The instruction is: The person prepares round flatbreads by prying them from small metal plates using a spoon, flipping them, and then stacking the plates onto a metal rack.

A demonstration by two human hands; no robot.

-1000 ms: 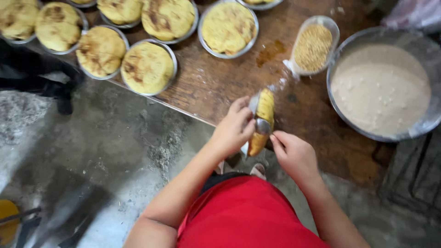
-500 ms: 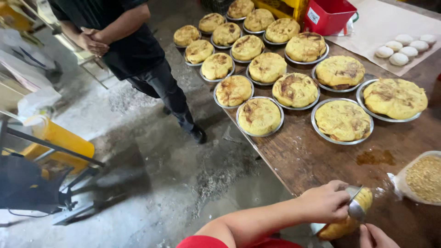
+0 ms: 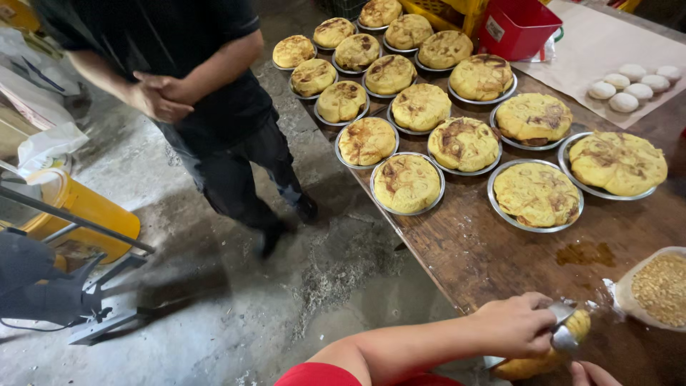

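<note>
My left hand (image 3: pixel 514 325) reaches in from the bottom edge and is closed round a small metal scoop (image 3: pixel 562 327). The scoop presses against a long yellow lump of food (image 3: pixel 532 367) held over the near edge of the wooden table (image 3: pixel 493 257). Only the fingertips of my right hand (image 3: pixel 594 374) show at the bottom edge, against the lump's lower end. A clear plastic bag of tan grains (image 3: pixel 661 286) lies just right of my hands.
Several metal plates of browned yellow flatbreads (image 3: pixel 407 182) cover the table. White dough balls (image 3: pixel 632 82) lie on paper beside a red bin (image 3: pixel 518 25). A person in black (image 3: pixel 207 93) stands on the concrete floor at left, near a yellow bucket (image 3: pixel 86 207).
The view has swung up and left, away from the big bowl of flour to the plates and the standing person. My hands keep the same hold on scoop and lump.
</note>
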